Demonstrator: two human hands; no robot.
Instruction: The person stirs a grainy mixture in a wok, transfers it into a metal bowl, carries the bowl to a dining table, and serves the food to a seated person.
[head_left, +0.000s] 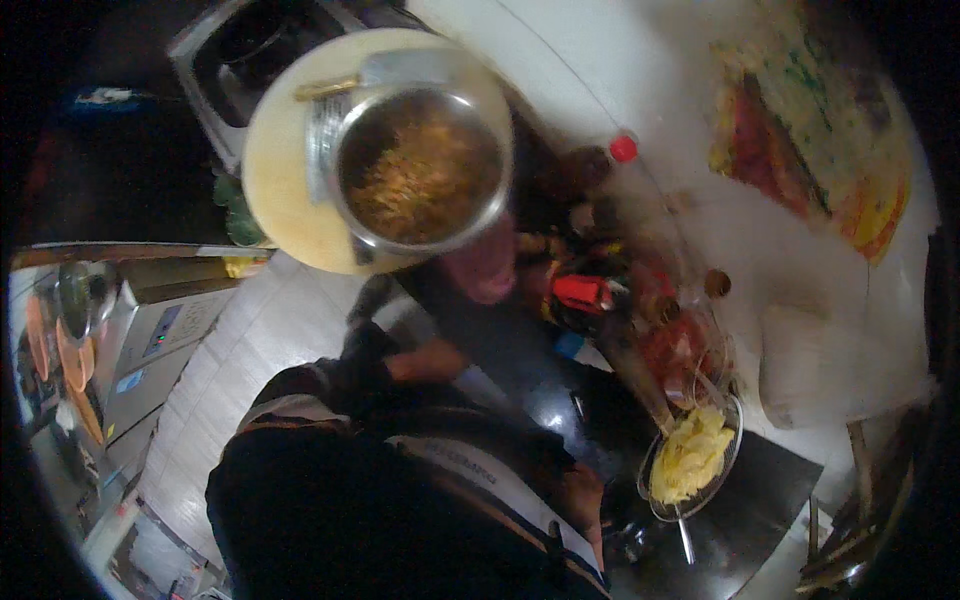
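Low at centre, bare skin that looks like my left hand (429, 361) shows beyond a dark sleeve; its fingers and anything held are blurred. What appears to be my right hand (585, 499) is beside my dark clothing at the lower right, its fingers not distinct. Above them, a steel pot (489, 225) of shredded brown food stands on a round, pale chopping board (289, 225). A broad-bladed cleaver (405, 67) with a light handle lies behind the pot. Near my right hand, a wire-mesh strainer (646, 487) holds pale yellow food pieces (690, 457).
A stove (214, 112) stands at upper left. Jars and bottles, one with a red cap (623, 148), crowd the right of the pot. Beneath the strainer is a dark glossy surface (765, 487). A patterned bag or cloth (795, 127) lies at upper right. Shelving and a cabinet (157, 352) are at left.
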